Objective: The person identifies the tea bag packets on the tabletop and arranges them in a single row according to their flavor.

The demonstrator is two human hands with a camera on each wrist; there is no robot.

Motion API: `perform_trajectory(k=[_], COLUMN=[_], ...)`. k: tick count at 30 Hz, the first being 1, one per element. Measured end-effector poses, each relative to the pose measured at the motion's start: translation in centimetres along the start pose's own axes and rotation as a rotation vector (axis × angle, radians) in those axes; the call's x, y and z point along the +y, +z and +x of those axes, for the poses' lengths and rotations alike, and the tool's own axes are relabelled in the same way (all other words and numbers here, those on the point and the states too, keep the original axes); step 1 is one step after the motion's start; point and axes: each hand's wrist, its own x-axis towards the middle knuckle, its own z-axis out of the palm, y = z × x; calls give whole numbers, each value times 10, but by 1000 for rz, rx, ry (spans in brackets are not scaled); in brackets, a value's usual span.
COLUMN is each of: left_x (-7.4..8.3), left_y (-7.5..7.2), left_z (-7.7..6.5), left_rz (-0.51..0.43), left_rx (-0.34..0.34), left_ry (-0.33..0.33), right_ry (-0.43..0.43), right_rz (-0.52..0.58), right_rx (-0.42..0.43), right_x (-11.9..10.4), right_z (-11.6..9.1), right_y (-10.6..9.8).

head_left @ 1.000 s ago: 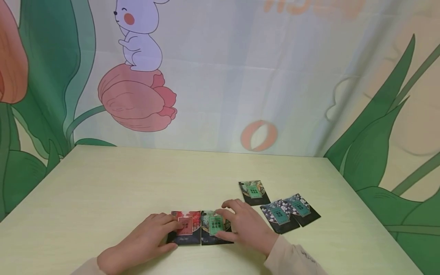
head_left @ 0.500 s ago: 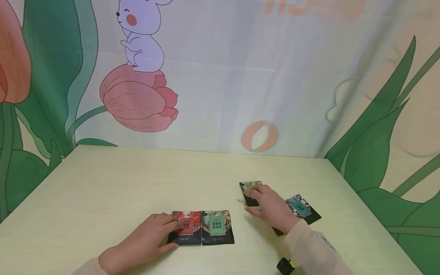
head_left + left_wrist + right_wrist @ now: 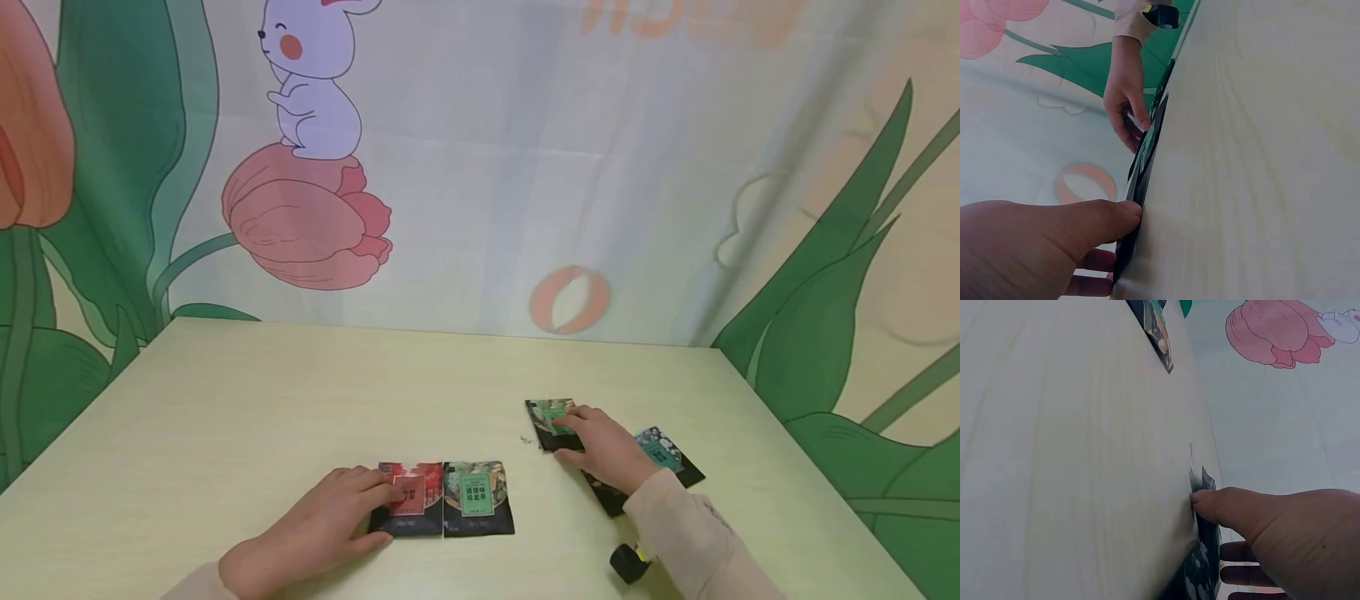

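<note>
Head view: we are seeing a flat, rectangular black packet with a green label (image 3: pixel 547 416) lying on the pale wooden desk (image 3: pixel 300 392), partly under the fingers of our right hand (image 3: pixel 603 447), the nearer hand. It is extending leftward and beyond those fingers, its long axis running away from us, leaning slightly left; the reach is turning on that, we are judging. Index finger and thumb are meeting label and near edge; we cannot tell whether they are pinching. Our left hand (image 3: pixel 326 508) is resting relaxed, unclamped fingers on a flat black packet with a red label (image 3: pixel 422 502).
</note>
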Motion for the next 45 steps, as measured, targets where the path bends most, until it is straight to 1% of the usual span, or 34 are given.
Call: perform_trajectory(k=[6,10,17,25,34,45], left_x=[1,1,3,3,2,1], left_y=[-1,-2,-3,-2,-2,-1], left_z=[0,0,0,0,0,-1], left_rz=[-6,-13,-22,-18,-15,-16], left_rx=[-4,-8,-10,-5,-11,6], left_ry=[-3,-6,-12,-12,-18,-7], right_ry=[7,11,-8,-12,-107,-117], right_rz=[1,-25,-75,-70,-114,-121], right_rx=[-5,-1,8,1,33,21], right_x=[-3,-7,-15,-20,-30,-40], right_z=[4,8,13,16,9,-3], right_y=[-1,0,2,5,7,4])
